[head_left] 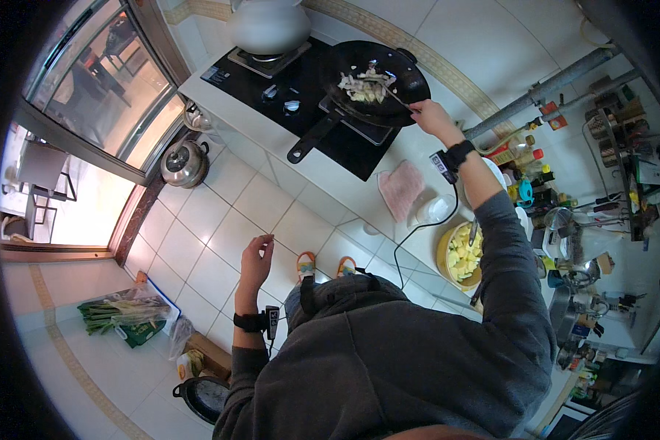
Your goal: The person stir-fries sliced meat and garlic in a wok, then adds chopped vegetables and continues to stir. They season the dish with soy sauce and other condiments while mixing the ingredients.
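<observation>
My right hand (432,119) grips the thin handle of a metal cooking utensil (397,99). Its far end rests among pale chopped food pieces (365,87) in a black wok (412,82); I cannot tell whether it is a turner or a spoon. The wok stands on the right burner of a black glass gas hob (242,82), its long handle towards me. My left hand (256,260) hangs over the tiled floor, holding nothing, with loosely bent fingers and a small gap by the thumb. Right of the hob, a yellow bowl (444,254) holds pale yellow chunks, partly covered by my right sleeve.
A pink cloth (401,190) and a white container (436,209) lie near the counter edge. Bottles (520,157) line the wall. A large light pot (269,25) occupies the left burner. A steel kettle (185,164) stands on the floor. A cable (404,242) hangs from my right wrist.
</observation>
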The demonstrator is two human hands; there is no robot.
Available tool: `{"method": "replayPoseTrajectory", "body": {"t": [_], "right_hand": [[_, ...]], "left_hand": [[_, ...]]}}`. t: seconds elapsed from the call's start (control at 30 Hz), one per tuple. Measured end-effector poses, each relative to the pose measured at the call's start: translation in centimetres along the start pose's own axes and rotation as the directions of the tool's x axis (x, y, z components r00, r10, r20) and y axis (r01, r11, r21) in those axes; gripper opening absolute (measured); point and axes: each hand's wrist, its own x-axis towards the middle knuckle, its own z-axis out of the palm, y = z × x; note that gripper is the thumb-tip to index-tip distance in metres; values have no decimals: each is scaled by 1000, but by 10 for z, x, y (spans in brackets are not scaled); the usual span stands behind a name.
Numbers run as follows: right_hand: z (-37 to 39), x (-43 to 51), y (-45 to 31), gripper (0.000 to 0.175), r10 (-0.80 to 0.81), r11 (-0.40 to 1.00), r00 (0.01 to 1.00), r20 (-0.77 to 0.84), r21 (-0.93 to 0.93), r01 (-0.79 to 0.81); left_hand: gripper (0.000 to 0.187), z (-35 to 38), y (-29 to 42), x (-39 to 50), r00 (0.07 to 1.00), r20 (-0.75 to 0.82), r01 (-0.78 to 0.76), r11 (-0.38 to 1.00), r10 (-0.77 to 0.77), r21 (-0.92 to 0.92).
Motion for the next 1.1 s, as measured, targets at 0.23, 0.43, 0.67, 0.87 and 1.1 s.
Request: {"method": "replayPoseTrajectory", "body": {"t": [0.23,0.43,0.67,0.87,1.1], "right_hand": [[-29,-27,25,28,-39,991,996,-74,124,48],[26,14,-14,29,60,974,980,-192,228,-14],[-22,-29,-4,27,-91,995,996,-13,34,92],[-104,-87,4,28,50,982,997,51,-186,-40],[-95,-102,-2,26,5,978,989,150,-205,26]], "left_hand": [[17,9,12,17,996,78,-37,999,38,-12],[18,16,31,31,986,122,-113,993,116,-31],[18,11,15,17,994,86,-74,997,73,10],[18,12,9,19,991,110,-77,997,75,10],[17,15,17,27,987,118,-111,993,107,28]]}}
